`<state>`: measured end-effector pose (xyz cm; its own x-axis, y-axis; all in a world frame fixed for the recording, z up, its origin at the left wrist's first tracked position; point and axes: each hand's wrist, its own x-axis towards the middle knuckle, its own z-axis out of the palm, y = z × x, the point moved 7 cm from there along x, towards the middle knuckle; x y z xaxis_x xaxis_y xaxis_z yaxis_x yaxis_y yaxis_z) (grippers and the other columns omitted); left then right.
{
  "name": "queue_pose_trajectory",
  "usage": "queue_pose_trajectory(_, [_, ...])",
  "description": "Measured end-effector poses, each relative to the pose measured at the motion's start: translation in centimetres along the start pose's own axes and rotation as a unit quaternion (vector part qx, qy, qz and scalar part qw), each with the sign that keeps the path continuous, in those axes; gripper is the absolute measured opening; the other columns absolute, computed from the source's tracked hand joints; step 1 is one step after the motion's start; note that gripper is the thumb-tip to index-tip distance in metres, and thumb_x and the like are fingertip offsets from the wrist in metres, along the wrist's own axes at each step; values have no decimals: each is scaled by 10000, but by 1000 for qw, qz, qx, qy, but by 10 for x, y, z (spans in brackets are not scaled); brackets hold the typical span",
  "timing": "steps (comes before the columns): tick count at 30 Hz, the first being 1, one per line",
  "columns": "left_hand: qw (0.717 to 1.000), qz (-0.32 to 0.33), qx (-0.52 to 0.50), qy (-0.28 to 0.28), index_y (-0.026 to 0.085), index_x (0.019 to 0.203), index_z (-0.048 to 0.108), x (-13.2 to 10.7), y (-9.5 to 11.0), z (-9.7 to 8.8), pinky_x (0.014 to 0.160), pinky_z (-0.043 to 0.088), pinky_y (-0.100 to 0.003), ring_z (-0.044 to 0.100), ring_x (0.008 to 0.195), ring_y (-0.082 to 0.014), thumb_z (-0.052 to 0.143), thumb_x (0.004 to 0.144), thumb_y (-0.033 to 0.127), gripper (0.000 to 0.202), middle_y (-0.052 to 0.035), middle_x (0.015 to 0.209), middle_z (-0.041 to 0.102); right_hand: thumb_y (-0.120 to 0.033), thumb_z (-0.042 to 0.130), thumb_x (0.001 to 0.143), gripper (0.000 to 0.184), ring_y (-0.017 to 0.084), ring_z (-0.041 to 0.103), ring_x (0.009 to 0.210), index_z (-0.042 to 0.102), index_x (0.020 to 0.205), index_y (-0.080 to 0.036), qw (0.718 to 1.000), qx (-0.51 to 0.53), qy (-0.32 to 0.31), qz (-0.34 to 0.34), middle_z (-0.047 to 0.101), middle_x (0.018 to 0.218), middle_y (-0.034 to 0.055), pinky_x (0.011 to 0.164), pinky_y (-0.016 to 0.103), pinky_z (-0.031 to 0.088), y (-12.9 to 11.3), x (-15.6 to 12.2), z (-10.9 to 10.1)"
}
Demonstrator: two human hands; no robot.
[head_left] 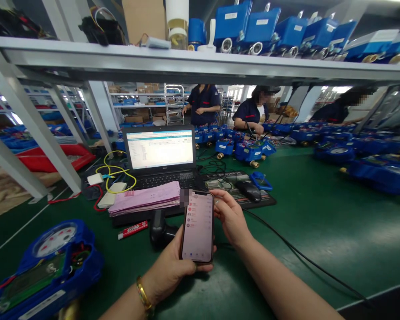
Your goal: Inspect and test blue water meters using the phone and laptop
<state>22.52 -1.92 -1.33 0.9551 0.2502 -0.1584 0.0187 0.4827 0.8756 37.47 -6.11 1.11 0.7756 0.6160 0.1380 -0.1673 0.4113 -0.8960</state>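
My left hand [168, 269] is wrapped round the lower half of a smartphone [198, 226], holding it upright with its lit pinkish screen facing me. A gold bracelet [143, 294] sits on that wrist. My right hand [231, 217] rests against the phone's right edge, fingers curled, thumb near the top corner of the screen. Behind the phone lies a stack of pink paper slips [145, 198] on the keyboard of an open laptop [160, 149]. A black handheld device [160, 229] lies just left of the phone on the green table [320, 222].
A blue water meter [46, 266] sits at the near left. A black mouse [249, 190] and blue lid [261, 180] rest on a mat, a cable trailing right. Many blue meters [370, 164] cover the far table. Three people work behind. A shelf [200, 62] hangs overhead.
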Motion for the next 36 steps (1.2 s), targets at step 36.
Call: queue_pose_trajectory(36, [1000, 4, -12, -27, 264, 1356, 298, 1, 0, 2, 834, 530, -412, 577, 1135, -331, 610, 515, 14, 931, -128, 1221, 601, -429, 669, 661, 370, 116, 503, 539, 565, 924, -191, 999, 39, -14, -2, 604, 698, 0, 467, 203, 370, -1, 0, -2])
